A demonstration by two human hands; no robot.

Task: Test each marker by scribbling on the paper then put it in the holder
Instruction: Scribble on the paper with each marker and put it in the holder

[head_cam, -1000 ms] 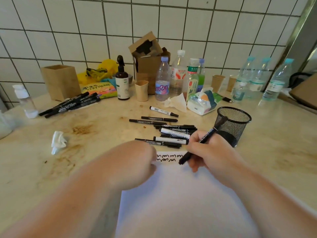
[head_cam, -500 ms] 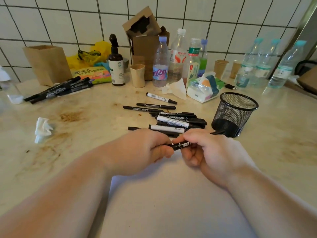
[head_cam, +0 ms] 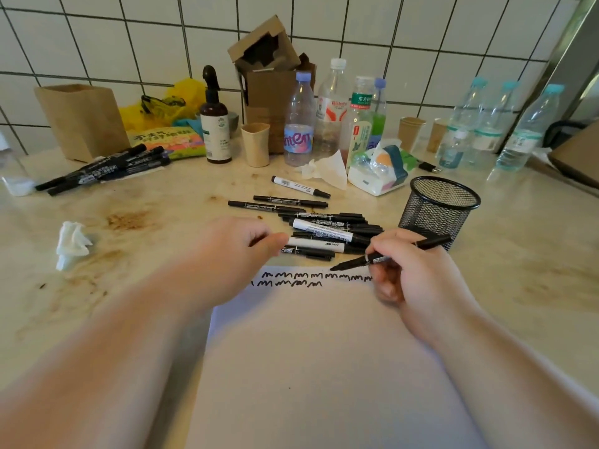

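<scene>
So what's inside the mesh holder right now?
Nothing shows above the mesh holder's rim. Dark shading low inside could be markers or the base; the mesh and the right hand's marker obscure it.

A black marker (head_cam: pixel 385 254) lies slanted in the right hand's (head_cam: pixel 418 273) grip, its tip just over the far edge of the white paper (head_cam: pixel 324 351), by two rows of black scribbles (head_cam: pixel 301 279). Beyond the sheet lies a loose heap of markers (head_cam: pixel 324 231), black and white-barrelled, flat on the counter. The black mesh holder (head_cam: pixel 437 209) stands upright to their right.
</scene>
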